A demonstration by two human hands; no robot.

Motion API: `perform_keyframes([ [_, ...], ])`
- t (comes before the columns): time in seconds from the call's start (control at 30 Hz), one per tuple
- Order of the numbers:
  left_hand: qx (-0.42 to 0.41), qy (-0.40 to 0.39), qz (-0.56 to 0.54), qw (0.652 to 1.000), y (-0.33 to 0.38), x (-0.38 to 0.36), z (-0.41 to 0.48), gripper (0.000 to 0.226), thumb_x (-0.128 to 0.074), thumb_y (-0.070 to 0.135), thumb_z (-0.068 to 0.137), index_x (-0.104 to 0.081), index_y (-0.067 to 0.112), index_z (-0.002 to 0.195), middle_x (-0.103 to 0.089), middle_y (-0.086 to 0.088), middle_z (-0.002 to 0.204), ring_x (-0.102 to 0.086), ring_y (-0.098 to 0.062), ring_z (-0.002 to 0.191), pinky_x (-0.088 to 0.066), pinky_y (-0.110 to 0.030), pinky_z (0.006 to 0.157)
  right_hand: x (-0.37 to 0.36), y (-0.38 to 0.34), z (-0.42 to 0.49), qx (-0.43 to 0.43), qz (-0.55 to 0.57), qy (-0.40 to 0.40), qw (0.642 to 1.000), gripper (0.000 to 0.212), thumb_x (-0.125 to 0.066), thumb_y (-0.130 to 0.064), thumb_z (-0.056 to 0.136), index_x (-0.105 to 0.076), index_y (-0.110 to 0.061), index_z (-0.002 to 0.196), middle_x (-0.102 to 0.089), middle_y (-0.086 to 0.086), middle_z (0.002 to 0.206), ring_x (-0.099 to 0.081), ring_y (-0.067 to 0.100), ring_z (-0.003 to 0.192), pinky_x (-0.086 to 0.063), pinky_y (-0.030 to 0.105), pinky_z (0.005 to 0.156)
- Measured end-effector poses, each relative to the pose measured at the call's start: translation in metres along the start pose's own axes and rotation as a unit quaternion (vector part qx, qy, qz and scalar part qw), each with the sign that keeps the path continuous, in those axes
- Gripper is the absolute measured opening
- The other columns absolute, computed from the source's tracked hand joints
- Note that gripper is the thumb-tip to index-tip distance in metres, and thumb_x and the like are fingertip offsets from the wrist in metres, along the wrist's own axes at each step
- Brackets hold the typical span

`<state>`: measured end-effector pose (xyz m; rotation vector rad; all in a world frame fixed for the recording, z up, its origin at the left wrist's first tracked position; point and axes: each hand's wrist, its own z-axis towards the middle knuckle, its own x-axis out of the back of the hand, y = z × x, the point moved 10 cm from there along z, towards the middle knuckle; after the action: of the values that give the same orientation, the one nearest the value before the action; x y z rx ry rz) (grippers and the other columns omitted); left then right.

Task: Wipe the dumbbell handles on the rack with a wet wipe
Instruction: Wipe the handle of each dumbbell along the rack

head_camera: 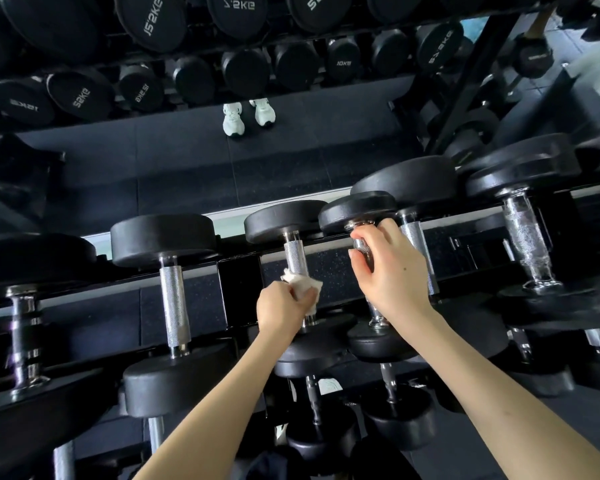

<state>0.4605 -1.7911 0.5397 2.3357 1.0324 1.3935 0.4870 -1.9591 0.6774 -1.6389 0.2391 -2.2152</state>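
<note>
Black dumbbells with silver knurled handles lie in a row on a black rack [243,271]. My left hand [284,306] holds a crumpled white wet wipe [302,284] wrapped round the lower part of one dumbbell's handle [296,252]. My right hand [387,268] grips the handle [360,245] of the neighbouring dumbbell on the right, just under its far head [357,209]. Most of that handle is hidden by my fingers.
More dumbbells lie to the left [174,299] and right [525,240] on the same tier, and smaller ones on a tier below [392,386]. A mirror behind the rack reflects weights and a pair of white shoes [248,116].
</note>
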Motion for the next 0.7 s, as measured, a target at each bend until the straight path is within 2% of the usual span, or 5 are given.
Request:
perform_keyframes([
  [0.1, 0.002, -0.018, 0.026, 0.999, -0.012, -0.001, -0.004, 0.047, -0.067, 0.052, 0.080, -0.047, 0.018, 0.053, -0.046, 0.007, 0.050, -0.044, -0.009, 0.048, -0.028, -0.023, 0.043, 0.001, 0.000, 0.000, 0.001, 0.006, 0.001, 1.000, 0.022, -0.072, -0.013, 0.077, -0.064, -0.013, 0.097, -0.054, 0.004, 0.083, -0.039, 0.009, 0.060, -0.034, 0.021, 0.039],
  [0.2, 0.016, 0.041, -0.018, 0.999, -0.021, 0.012, -0.006, 0.036, -0.073, 0.053, 0.073, -0.064, 0.018, 0.077, -0.058, 0.011, 0.065, -0.052, -0.006, 0.059, -0.034, -0.020, 0.049, 0.002, 0.000, -0.001, -0.001, 0.012, 0.002, 1.000, 0.022, -0.072, -0.013, 0.077, -0.064, -0.013, 0.097, -0.054, 0.004, 0.083, -0.043, 0.011, 0.059, -0.039, 0.024, 0.038],
  [0.33, 0.035, 0.112, -0.150, 0.982, -0.020, 0.019, -0.008, 0.039, -0.079, 0.040, 0.072, -0.056, 0.018, 0.095, -0.060, 0.010, 0.083, -0.054, -0.005, 0.071, -0.035, -0.013, 0.054, 0.003, 0.000, -0.001, 0.002, 0.013, 0.006, 1.000, 0.023, -0.072, -0.013, 0.077, -0.065, -0.013, 0.099, -0.055, 0.004, 0.083, -0.047, 0.013, 0.058, -0.041, 0.025, 0.037],
  [0.47, -0.004, 0.085, -0.157, 0.984, -0.011, 0.008, 0.000, 0.022, -0.072, 0.034, 0.082, -0.070, 0.012, 0.086, -0.067, 0.003, 0.078, -0.060, -0.011, 0.071, -0.035, -0.012, 0.052, 0.002, 0.000, -0.001, 0.003, 0.012, 0.008, 1.000, 0.023, -0.073, -0.013, 0.076, -0.065, -0.012, 0.098, -0.054, 0.005, 0.083, -0.041, 0.011, 0.059, -0.038, 0.023, 0.037],
  [0.7, 0.048, 0.080, -0.206, 0.974, -0.009, 0.004, 0.016, 0.033, -0.063, 0.039, 0.088, -0.069, 0.011, 0.073, -0.057, 0.003, 0.057, -0.045, -0.007, 0.051, -0.032, -0.017, 0.042, 0.001, 0.001, -0.001, 0.005, 0.013, 0.011, 1.000, 0.022, -0.073, -0.012, 0.076, -0.065, -0.012, 0.097, -0.055, 0.004, 0.083, -0.040, 0.009, 0.059, -0.036, 0.020, 0.039],
])
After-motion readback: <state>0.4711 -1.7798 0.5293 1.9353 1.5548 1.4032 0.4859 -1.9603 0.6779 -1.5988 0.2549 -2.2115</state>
